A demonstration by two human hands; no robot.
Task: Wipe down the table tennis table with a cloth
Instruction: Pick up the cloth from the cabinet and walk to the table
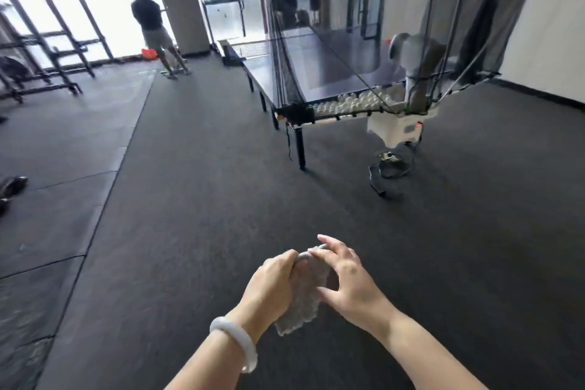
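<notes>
Left hand [272,282]: clamped on the cloth [305,298], with the fingers curled over its upper edge. A white bracelet [235,342] sits on this wrist.
Right hand [345,279]: it holds the same cloth from the other side. The thumb presses on the right edge and one bent finger lies on the top, while the other fingers are spread and free.
Cloth: grey with a rough texture, bunched between the two hands. Its lower end hangs below the left wrist. It is held in the air above the floor [190,199], well apart from the desk.
Desk [285,66]: the dark table tennis desk stands ahead and to the right, with its near corner leg on the floor. Nothing touches its top from the person's side.
Net cage [411,9]: black mesh on a frame – it rises over the near end of the desk.
Balls [348,103]: many white ones lie in a row in the mesh trough along the near edge of the desk.
Ball machine [414,63]: grey and blurred, it stands inside the mesh at the right on a white base.
Floor: dark rubber mats with visible seams.
Background: a person [152,25] stands at the bright windows beside a pillar [180,0] – back turned. Black metal racks [47,51] are at the left.
</notes>
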